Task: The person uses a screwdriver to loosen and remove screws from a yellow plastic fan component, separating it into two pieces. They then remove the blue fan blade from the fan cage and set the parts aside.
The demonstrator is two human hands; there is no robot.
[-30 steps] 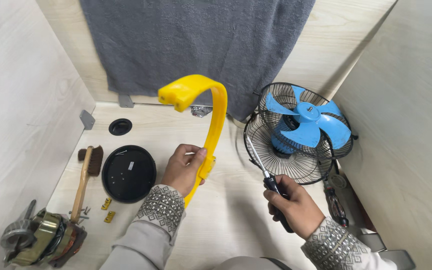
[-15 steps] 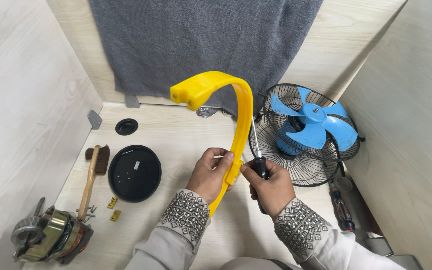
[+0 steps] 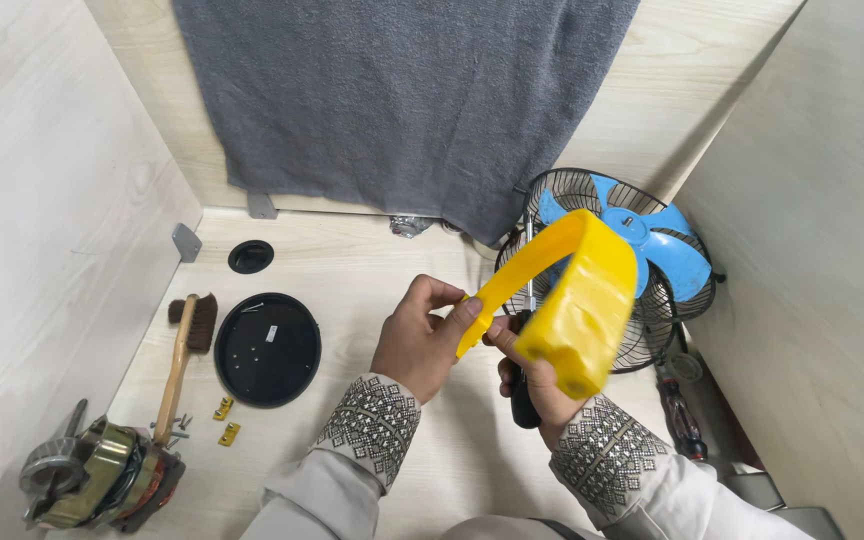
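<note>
Curved plastic bracket [image 3: 577,300], bright yellow throughout. Fan blades [image 3: 652,245], sky blue, enclosed by a black wire fan guard [image 3: 607,268]. Hanging towel [image 3: 402,100], uniform dark grey. Round disc [image 3: 268,348] on the tabletop [image 3: 352,270], black; tabletop and surrounding walls, pale wood grain. Brush [image 3: 184,352], light wooden handle with dark brown bristles. Two small clips [image 3: 224,420], yellow. Motor [image 3: 102,480], olive-gold and grey metal. Sleeve cuffs [image 3: 370,425], cream with black geometric patterning. Screwdriver handle [image 3: 524,405], black.

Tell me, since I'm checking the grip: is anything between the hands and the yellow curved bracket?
Nothing visible. The left hand pinches the yellow bracket directly at its lower end; the right hand, also holding a black-handled screwdriver, touches it from below.
</note>
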